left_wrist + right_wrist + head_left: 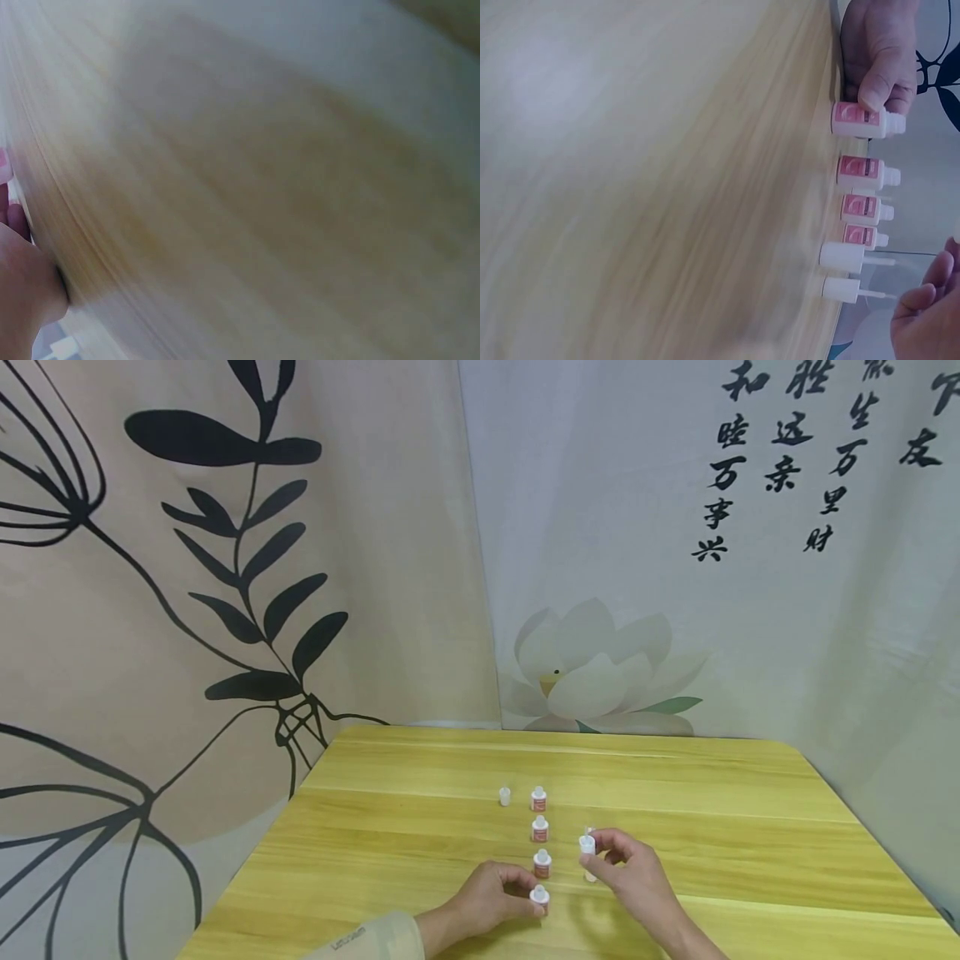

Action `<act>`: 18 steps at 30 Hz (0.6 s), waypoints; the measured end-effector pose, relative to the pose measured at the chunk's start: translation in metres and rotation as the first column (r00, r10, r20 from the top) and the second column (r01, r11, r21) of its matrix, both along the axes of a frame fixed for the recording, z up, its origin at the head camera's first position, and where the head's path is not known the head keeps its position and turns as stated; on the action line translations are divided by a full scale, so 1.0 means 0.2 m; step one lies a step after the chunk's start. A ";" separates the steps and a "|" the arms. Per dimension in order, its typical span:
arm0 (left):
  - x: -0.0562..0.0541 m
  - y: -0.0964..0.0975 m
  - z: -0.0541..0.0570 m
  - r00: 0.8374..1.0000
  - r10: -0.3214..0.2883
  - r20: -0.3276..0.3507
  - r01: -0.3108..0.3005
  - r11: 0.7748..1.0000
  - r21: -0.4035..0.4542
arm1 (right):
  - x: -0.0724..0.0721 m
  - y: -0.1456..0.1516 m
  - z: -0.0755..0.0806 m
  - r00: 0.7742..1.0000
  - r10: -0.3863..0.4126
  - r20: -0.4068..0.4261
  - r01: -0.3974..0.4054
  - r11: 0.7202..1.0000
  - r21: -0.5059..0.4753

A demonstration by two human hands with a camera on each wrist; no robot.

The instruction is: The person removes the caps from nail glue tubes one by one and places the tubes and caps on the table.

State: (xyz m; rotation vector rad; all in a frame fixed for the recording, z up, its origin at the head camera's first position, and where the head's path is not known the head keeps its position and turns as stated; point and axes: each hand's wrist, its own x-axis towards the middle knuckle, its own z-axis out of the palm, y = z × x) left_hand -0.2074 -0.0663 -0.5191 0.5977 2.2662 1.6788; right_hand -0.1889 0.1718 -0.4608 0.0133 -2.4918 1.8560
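My left hand point(487, 897) pinches a small white bottle point(539, 900) with a pink label, the nearest of a short column. It stands upright on the table, thumb on its label in the right wrist view. Beyond it stand more such bottles, among them one point(542, 863) close by and one point(539, 799) farthest back. My right hand point(637, 872) pinches a small white cap point(587, 844) between thumb and fingers, raised right of the column. White caps with thin stems pointing up, such as this brush cap point(841, 257), stand near that hand, partly hidden by it in the head view.
A small whitish translucent piece point(505, 796) stands left of the farthest bottle. The wooden table point(375, 827) reaches back to a printed curtain point(390, 610) with plants and writing. In the left wrist view the tabletop fills most of the frame.
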 end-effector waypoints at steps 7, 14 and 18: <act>0.00 0.00 0.00 1.000 0.003 0.006 -0.003 1.000 0.000 | 0.00 0.05 0.00 0.999 0.000 0.037 -0.001 0.999 0.032; 0.00 0.00 -0.01 1.000 0.018 -0.017 -0.018 1.000 -0.019 | 0.01 0.09 -0.03 0.999 0.008 0.036 -0.011 0.997 0.082; 0.00 0.00 -0.01 1.000 0.017 -0.018 -0.018 1.000 -0.014 | 0.02 0.10 -0.05 0.999 0.016 0.038 -0.019 0.995 0.097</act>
